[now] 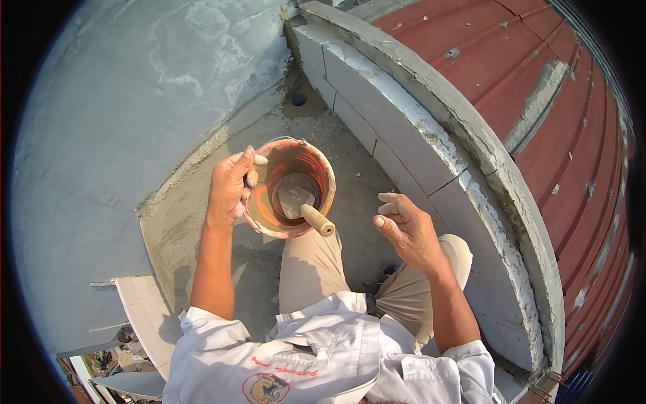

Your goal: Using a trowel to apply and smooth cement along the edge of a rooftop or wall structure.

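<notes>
My left hand (232,185) grips the left rim of an orange bucket (324,168), fingers curled over its edge, and holds it tilted above my leg. Grey cement is smeared on the bucket's inside walls. A trowel (317,220) leans in the bucket, its wooden handle sticking out over the near rim and its blade down inside. To the right of the bucket, my right hand (410,232) hangs in the air with thumb and fingers apart and nothing in it. Dried cement whitens the fingertips of both hands.
A low wall of pale blocks (404,172) with a rough cement top curves along the right. Beyond it lies a red metal roof (572,128). A grey plastered wall (134,135) rises on the left. The cement floor has a round drain hole (299,99) in its far corner.
</notes>
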Demonstrator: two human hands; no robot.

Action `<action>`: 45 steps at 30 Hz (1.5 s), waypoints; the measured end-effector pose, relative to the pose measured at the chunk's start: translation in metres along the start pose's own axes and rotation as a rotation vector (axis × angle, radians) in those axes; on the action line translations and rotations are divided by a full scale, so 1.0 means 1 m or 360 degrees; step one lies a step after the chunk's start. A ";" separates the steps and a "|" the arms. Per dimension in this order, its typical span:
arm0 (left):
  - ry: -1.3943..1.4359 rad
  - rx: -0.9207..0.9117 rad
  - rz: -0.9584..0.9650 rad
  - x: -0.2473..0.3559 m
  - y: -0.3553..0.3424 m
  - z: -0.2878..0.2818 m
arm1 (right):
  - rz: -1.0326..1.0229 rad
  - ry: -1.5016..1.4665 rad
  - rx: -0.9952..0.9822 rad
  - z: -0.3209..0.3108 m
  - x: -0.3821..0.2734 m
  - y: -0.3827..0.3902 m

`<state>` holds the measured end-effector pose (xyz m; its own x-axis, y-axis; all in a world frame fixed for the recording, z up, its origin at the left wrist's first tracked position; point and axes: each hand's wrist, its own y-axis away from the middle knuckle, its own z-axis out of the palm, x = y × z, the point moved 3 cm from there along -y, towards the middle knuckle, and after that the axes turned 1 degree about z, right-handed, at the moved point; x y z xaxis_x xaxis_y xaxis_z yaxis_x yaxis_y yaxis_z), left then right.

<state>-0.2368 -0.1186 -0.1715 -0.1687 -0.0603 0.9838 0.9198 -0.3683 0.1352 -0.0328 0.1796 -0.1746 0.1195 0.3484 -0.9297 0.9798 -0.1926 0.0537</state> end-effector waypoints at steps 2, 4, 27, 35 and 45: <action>0.0067 0.0101 -0.0016 0.008 0.008 -0.013 | -0.0156 0.0381 0.0459 -0.059 -0.011 0.010; 0.0138 0.0196 -0.0056 0.011 0.013 -0.023 | -0.0157 0.0955 0.0917 -0.123 -0.006 0.021; 0.0301 0.0994 -0.0173 -0.081 0.055 -0.153 | 0.0855 0.1045 0.0947 -0.379 0.184 0.039; 0.0473 0.1009 -0.0346 -0.127 0.069 -0.164 | 0.0934 0.1084 0.1111 -0.341 0.155 0.030; 0.0609 0.1031 -0.0596 -0.188 0.050 -0.189 | 0.0881 0.1229 0.1205 -0.334 0.152 0.028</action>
<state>-0.2262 -0.3014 -0.3715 -0.5043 -0.3937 0.7686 0.7809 0.1721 0.6005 0.0669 0.5338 -0.1930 0.8089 0.4544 -0.3731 0.4552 -0.8856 -0.0917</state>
